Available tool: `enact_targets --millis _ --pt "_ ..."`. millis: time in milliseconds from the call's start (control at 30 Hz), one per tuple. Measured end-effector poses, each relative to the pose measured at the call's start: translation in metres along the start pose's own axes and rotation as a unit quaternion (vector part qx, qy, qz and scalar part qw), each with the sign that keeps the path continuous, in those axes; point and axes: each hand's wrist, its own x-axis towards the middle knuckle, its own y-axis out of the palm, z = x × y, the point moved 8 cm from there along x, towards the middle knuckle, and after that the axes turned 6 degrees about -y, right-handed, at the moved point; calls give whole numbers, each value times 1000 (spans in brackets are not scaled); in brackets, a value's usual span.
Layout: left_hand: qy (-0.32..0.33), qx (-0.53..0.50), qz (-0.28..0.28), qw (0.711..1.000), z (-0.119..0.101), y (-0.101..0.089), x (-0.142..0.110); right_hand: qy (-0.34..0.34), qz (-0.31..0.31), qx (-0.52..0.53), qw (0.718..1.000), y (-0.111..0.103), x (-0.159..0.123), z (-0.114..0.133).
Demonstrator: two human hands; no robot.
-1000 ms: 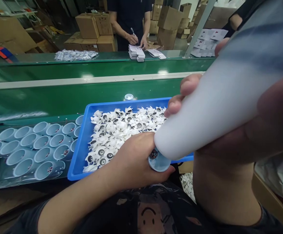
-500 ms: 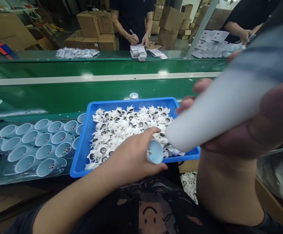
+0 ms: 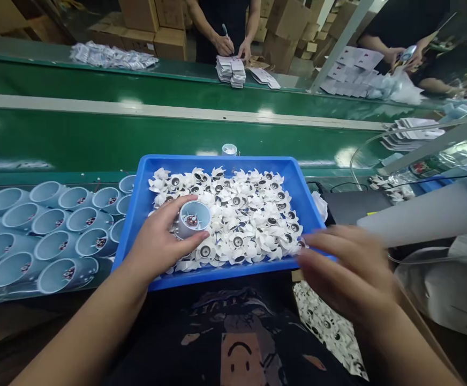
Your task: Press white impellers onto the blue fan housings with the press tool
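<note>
My left hand (image 3: 161,236) is closed around a light-blue cup-shaped housing (image 3: 185,228), over the left part of the tray. The housing's mouth faces me, showing a reddish-brown core with a pale centre and thin spokes. Below and around it, a blue plastic tray (image 3: 225,162) holds a heap of small white fan impellers (image 3: 237,212) with dark hubs. My right hand (image 3: 349,268) is smeared by motion at the tray's right edge, and whether its fingers hold anything is unclear. Just beyond it, a thick white cylinder (image 3: 426,212) slants in from the right.
Rows of similar blue housings (image 3: 52,246) lie at left; one small housing (image 3: 229,149) stands behind the tray. More impellers (image 3: 328,321) fill a box below right. Across the green belt (image 3: 157,134), one person writes on stacked papers (image 3: 231,69); another handles an item.
My right hand has let go of the white cylinder and dropped toward the tray's right edge. The cylinder now sits farther right. My left hand with the housing has shifted left and up.
</note>
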Motion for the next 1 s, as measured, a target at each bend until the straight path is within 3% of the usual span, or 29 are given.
enact_targets --millis 67,133,267,367,533,700,833,900,1000 --pt "20 -6 16 1000 -4 1 -2 -69 117 -69 988 35 9 9" --pt "24 -15 35 999 -4 3 -5 -98 212 -107 966 65 15 4" --pt "16 -31 51 998 -1 3 -9 -71 249 -78 963 84 31 -11" --pt "4 -57 55 997 0 2 -13 -28 226 -26 973 81 40 -16" --pt "12 -73 57 996 -11 2 -20 64 109 169 978 65 46 -17" --pt "113 -20 115 987 -42 16 -32 118 29 409 905 75 44 2" --pt "163 28 98 981 -56 20 -34 129 16 490 862 78 49 23" --pt "180 48 82 979 -59 21 -35 114 10 468 876 67 55 33" --pt "211 68 51 974 -61 22 -37 39 31 303 952 47 66 52"
